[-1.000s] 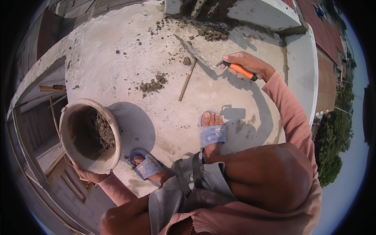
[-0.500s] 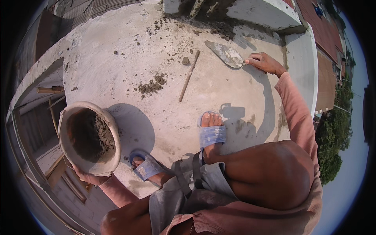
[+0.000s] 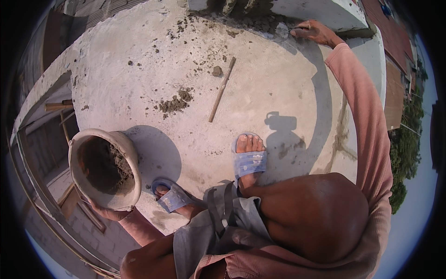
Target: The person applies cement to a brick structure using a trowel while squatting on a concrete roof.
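My right hand [image 3: 313,31] is closed on the trowel, reaching to the base of the raised concrete block [image 3: 316,14] at the top of the view. Its blade [image 3: 281,31] lies against dark mortar along that base; the handle is mostly hidden by my fingers. My left hand [image 3: 109,210] grips the bottom edge of a pale bucket [image 3: 128,144] on the left, which holds grey mortar [image 3: 118,165]. A thin rod [image 3: 221,89] lies on the concrete slab [image 3: 278,83] between them, near scattered mortar lumps [image 3: 174,103].
My sandalled feet [image 3: 249,162] rest on the slab below the rod. At the left the slab ends at an edge [image 3: 44,93] above a lower level with timber and walls. A low white wall [image 3: 371,79] borders the right, with roofs and trees beyond.
My right hand has moved up and forward with the trowel, from beside the rod to the base of the block. My left hand stays on the bucket. The view has shifted slightly.
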The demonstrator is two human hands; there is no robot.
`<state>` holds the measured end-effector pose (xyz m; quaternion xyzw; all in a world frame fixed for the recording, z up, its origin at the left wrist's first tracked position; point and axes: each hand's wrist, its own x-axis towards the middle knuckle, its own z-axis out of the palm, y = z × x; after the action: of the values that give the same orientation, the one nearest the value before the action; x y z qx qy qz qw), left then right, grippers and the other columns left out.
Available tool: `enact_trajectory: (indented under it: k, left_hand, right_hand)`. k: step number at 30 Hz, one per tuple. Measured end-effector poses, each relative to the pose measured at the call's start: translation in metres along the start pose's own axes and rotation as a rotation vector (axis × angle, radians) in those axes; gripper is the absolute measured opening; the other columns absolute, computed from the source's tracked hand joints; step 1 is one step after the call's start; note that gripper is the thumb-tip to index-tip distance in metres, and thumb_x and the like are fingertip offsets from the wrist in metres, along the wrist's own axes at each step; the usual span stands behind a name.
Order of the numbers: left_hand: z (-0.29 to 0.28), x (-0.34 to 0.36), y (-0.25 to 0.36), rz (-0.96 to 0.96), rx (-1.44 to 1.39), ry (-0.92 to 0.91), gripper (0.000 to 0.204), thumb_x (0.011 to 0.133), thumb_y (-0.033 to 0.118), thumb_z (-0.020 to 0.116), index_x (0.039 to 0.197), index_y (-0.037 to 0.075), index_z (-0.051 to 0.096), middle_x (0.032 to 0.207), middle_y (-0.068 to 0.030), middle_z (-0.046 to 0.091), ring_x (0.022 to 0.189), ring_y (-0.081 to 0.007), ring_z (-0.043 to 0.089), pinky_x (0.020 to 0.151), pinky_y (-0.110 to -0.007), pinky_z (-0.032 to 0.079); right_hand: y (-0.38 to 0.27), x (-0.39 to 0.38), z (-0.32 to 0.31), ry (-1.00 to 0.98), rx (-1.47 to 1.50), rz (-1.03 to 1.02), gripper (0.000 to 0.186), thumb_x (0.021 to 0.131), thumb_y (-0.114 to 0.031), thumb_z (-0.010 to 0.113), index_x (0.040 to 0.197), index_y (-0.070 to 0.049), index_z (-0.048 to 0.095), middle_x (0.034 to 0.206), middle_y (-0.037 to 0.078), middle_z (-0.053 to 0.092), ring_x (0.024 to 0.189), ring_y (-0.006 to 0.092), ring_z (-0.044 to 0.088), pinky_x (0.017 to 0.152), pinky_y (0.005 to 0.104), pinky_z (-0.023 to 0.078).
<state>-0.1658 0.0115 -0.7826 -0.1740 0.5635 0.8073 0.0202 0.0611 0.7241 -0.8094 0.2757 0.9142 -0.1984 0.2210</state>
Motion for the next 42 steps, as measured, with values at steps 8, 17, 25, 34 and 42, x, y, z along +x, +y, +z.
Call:
enact_trajectory:
  k: [8, 17, 25, 34, 42]
  left_hand:
    - [-0.02, -0.007, -0.006, 0.206, 0.251, -0.025, 0.052, 0.104, 0.035, 0.045, 0.143, 0.001, 0.047, 0.147, -0.0171, 0.05, 0.132, -0.0291, 0.05, 0.114, -0.043, 0.039]
    - [0.068, -0.062, 0.002, 0.044, 0.059, -0.236, 0.06, 0.106, 0.035, 0.044, 0.153, 0.001, 0.03, 0.154, -0.021, 0.039, 0.138, -0.031, 0.045, 0.119, -0.045, 0.032]
    - [0.035, -0.044, -0.006, 0.396, 0.351, -0.267, 0.056, 0.108, 0.031, 0.041, 0.152, -0.001, 0.031, 0.153, -0.0191, 0.042, 0.137, -0.0278, 0.045, 0.118, -0.042, 0.033]
    - [-0.047, -0.014, -0.013, 0.266, 0.268, -0.145, 0.048, 0.108, 0.031, 0.041, 0.146, 0.001, 0.043, 0.146, -0.0141, 0.049, 0.131, -0.0262, 0.05, 0.113, -0.041, 0.039]
    - [-0.061, 0.002, -0.012, 0.154, 0.006, -0.204, 0.048, 0.107, 0.034, 0.041, 0.143, 0.001, 0.044, 0.146, -0.0158, 0.049, 0.131, -0.0276, 0.05, 0.113, -0.044, 0.04]
  right_hand:
    - [-0.068, -0.072, -0.014, 0.162, -0.112, 0.028, 0.067, 0.091, -0.068, 0.057, 0.116, -0.008, 0.072, 0.102, 0.012, 0.072, 0.091, 0.0299, 0.066, 0.086, 0.0389, 0.05]
    - [-0.27, -0.108, -0.006, 0.384, -0.049, -0.703, 0.033, 0.097, -0.031, 0.057, 0.115, -0.006, 0.069, 0.101, 0.01, 0.068, 0.091, 0.0279, 0.067, 0.079, 0.0415, 0.053]
    - [-0.384, -0.118, 0.066, 0.672, -0.138, -0.903, 0.027, 0.086, -0.012, 0.066, 0.11, -0.001, 0.063, 0.097, 0.009, 0.057, 0.093, 0.0232, 0.063, 0.07, 0.0356, 0.055]
    - [-0.3, -0.145, 0.097, 0.191, 1.332, 0.072, 0.028, 0.099, -0.034, 0.058, 0.106, -0.008, 0.05, 0.081, 0.001, 0.05, 0.055, 0.0083, 0.049, 0.043, 0.0262, 0.038]
    - [-0.27, -0.133, 0.084, 0.478, 1.533, 0.211, 0.036, 0.101, -0.045, 0.056, 0.106, -0.01, 0.05, 0.079, 0.0, 0.049, 0.051, 0.0064, 0.047, 0.042, 0.0239, 0.038]
